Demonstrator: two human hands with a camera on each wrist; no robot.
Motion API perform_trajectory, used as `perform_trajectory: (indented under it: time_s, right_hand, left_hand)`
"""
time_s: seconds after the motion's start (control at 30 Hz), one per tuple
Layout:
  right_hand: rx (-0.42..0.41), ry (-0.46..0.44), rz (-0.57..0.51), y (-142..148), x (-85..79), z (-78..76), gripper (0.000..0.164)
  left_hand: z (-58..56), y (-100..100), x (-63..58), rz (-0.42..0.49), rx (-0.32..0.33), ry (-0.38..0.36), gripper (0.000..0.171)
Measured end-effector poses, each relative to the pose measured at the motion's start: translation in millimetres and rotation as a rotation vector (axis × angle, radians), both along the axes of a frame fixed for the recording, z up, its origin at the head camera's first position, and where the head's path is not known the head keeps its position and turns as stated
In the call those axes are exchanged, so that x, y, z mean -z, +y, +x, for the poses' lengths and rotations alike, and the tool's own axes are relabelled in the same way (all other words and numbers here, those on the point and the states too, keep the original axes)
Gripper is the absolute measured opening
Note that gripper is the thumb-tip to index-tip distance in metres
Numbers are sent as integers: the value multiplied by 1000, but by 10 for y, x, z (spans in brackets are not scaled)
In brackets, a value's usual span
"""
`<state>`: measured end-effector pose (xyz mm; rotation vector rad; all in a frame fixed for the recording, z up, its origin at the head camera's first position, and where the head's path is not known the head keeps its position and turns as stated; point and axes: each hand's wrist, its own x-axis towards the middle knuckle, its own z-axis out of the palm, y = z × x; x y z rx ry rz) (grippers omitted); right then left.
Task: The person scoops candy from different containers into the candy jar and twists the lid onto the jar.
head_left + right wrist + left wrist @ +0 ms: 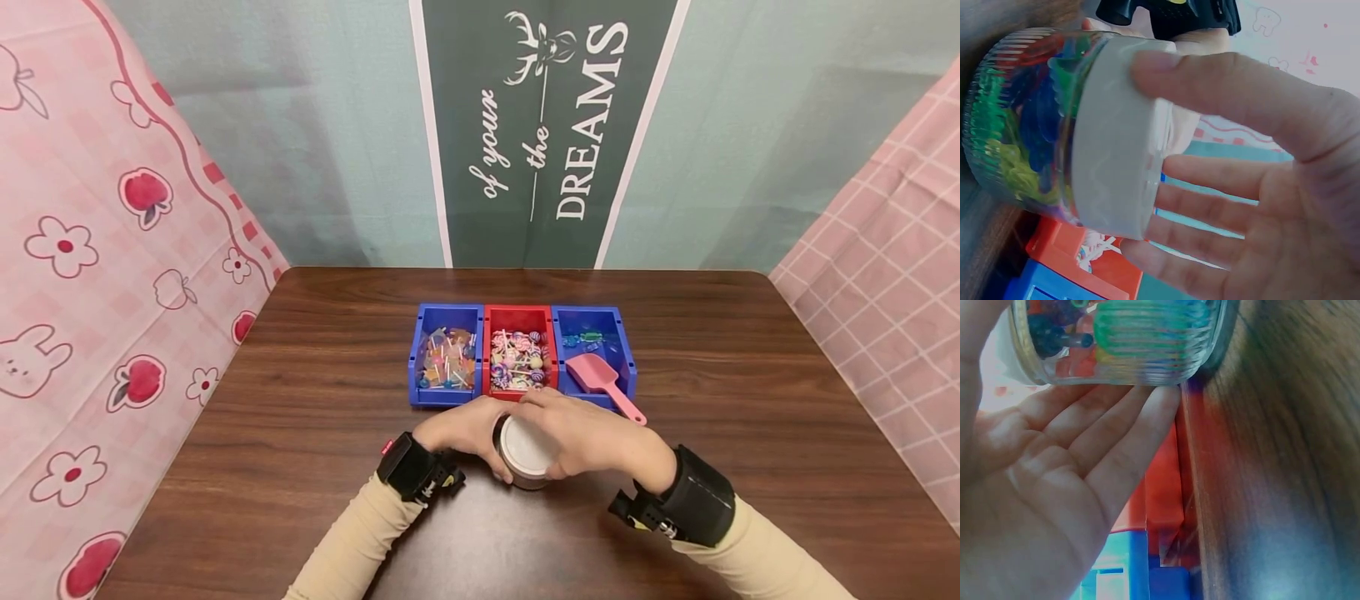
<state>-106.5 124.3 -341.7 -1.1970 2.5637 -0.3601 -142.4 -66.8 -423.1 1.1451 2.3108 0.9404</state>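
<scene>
A clear ribbed jar [1029,119] filled with colourful translucent pieces stands on the table before the bins. Its wide white lid [1113,137] sits on top. My left hand [468,429] holds the jar from the left, with fingers round its far side and the thumb at the near side. From the right, my right hand [588,433] grips the lid, thumb on its near edge and fingertips along its far edge. In the head view the hands hide much of the jar's side.
Just beyond the jar, a blue bin [446,397] with lollipop-like candies, a red bin [517,308] with swirled lollipops, and another blue bin [588,310] stand side by side. A pink scoop [600,377] lies in the right bin, handle over its front. Curtains hang around the wooden table [322,367].
</scene>
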Motion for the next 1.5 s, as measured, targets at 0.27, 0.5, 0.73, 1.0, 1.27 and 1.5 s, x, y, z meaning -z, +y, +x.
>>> perform_trajectory:
  time_s: [0.27,0.5,0.73,1.0,1.27,1.5]
  right_hand:
    - [188,136,25,-91,102,66,72]
    - [141,73,25,-54,122,85,88]
    - [23,92,0,-7,163,55,85]
    - [78,168,-18,4,237,57,80]
    - [116,304,-109,-6,314,119,71]
    - [229,373,-137,-46,379,194,72]
  left_hand:
    - [12,5,-14,-24,-15,11,78]
    - [10,4,-11,-35,-10,27,79]
    - [9,0,-8,-21,-13,9,78]
    - [-3,1,14,-1,4,11,83]
    - [2,-4,15,3,16,24,76]
    - [16,-1,-1,3,-1,-16,73]
